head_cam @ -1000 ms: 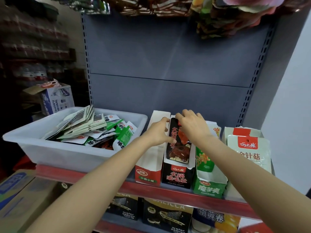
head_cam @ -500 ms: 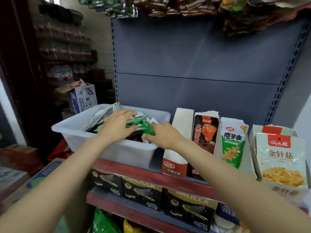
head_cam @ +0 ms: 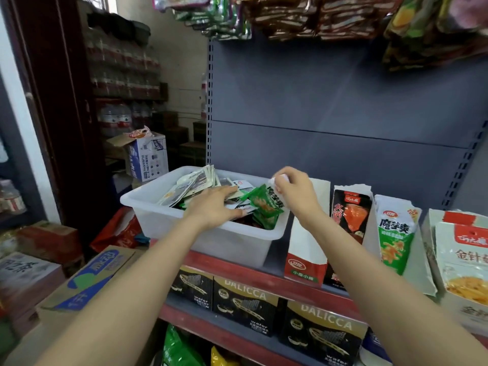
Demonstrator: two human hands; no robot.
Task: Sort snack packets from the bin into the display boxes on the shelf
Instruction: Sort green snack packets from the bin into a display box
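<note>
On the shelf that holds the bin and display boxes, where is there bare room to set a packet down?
Hardly any. The white bin, piled with packets, fills the left. The red-and-white display box, dark hotpot box, green-and-white box and enoki box stand packed to its right. Free: a slim gap between bin and red-and-white box, and the red shelf lip.

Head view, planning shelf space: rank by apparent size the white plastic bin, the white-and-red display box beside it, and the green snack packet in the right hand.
1. White plastic bin, clearly largest.
2. White-and-red display box.
3. Green snack packet, held in the right hand, smallest.
</note>
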